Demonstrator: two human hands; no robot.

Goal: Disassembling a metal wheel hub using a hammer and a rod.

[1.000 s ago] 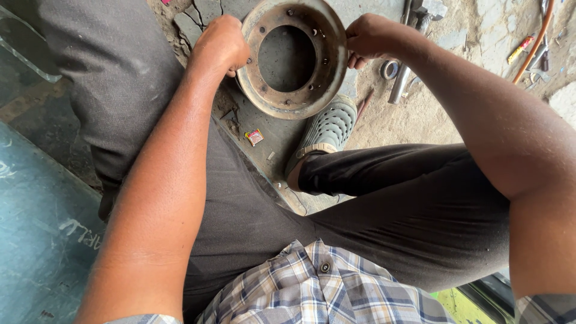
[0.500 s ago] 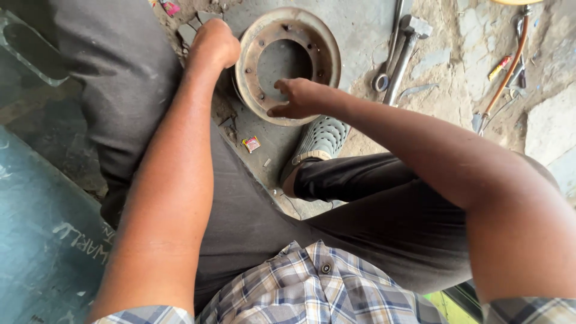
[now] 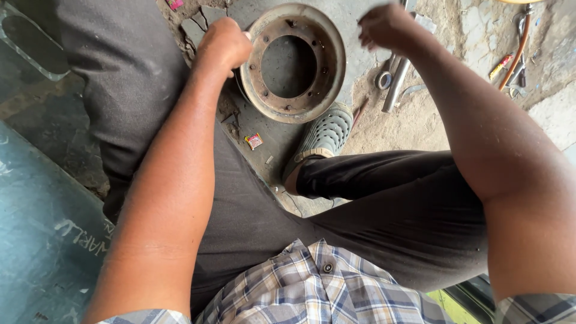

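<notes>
A rusty round brake drum (image 3: 327, 90) with a ring of bolt holes lies on the concrete floor in front of me. My left hand (image 3: 223, 43) grips its left rim. My right hand (image 3: 384, 25) hovers just above and to the right of the drum, blurred, fingers curled and holding nothing that I can see. The hand is off the drum.
A long spanner (image 3: 396, 78) and other tools lie on the floor right of the drum. A small red wrapper (image 3: 254, 141) lies near my grey shoe (image 3: 324, 135). An orange hose (image 3: 517, 51) runs at far right. A dark metal sheet (image 3: 42, 228) is at left.
My right hand has lifted off the drum's inner face and moved up and to the right. The left hand stays on the rim.
</notes>
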